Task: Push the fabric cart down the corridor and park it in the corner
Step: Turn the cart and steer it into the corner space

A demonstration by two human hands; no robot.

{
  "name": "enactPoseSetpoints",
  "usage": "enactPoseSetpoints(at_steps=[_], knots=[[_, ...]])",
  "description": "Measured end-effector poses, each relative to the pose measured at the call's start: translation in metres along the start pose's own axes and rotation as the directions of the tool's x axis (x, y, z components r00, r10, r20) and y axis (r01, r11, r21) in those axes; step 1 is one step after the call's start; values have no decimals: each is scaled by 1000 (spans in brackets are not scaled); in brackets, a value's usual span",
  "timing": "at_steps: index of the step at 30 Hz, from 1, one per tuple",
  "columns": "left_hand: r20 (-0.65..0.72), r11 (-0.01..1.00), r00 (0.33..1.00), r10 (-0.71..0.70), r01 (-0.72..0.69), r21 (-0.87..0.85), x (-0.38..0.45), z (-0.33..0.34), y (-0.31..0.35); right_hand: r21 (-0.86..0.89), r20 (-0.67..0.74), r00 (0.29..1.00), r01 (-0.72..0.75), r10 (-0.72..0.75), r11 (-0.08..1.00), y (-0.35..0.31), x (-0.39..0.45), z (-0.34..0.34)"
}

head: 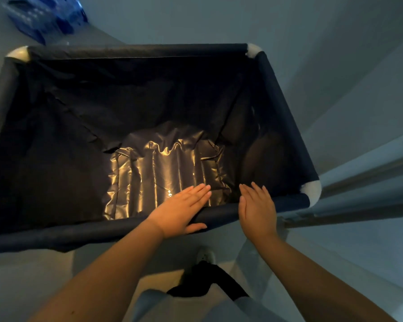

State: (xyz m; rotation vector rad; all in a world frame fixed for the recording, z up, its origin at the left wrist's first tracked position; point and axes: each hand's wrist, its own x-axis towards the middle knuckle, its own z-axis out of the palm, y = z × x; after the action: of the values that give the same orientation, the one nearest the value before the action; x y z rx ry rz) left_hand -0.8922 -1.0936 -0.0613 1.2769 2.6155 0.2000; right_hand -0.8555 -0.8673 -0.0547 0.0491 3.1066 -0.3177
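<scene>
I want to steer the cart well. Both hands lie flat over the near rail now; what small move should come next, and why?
Probably curl the fingers of the left hand and the right hand around the near rail. Both palms lie open on it, not gripping, and the cart stands close to the wall on the right, so a firm hold would help steering.

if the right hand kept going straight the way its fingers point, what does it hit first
Probably the cart's dark fabric lining on the right inner wall. The right hand lies flat over the near rail, fingers pointing forward over the empty bin; depth is unclear, so it might reach the far wall instead.
</scene>
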Motion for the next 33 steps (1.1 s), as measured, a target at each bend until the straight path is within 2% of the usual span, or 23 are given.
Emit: enactPoseSetpoints(at_steps=[5,13,21,26,33], knots=[[31,997,999,15,-17,69,2,-3,-32,10,11,998,59,-59,998,-14,2,0],[41,996,998,-48,45,82,-10,-15,-91,-25,76,931,361,-358,932,-48,18,3],[-36,986,998,-56,61,155,-22,-47,-179,-57,98,947,312,-306,948,-129,55,23],[-102,989,989,-103,112,93,-29,-60,-245,-151,174,935,334,-308,930,-182,100,33],[-91,977,977,-195,201,63,-24,-80,-335,-151,246,934,300,-258,942,-222,135,35]])
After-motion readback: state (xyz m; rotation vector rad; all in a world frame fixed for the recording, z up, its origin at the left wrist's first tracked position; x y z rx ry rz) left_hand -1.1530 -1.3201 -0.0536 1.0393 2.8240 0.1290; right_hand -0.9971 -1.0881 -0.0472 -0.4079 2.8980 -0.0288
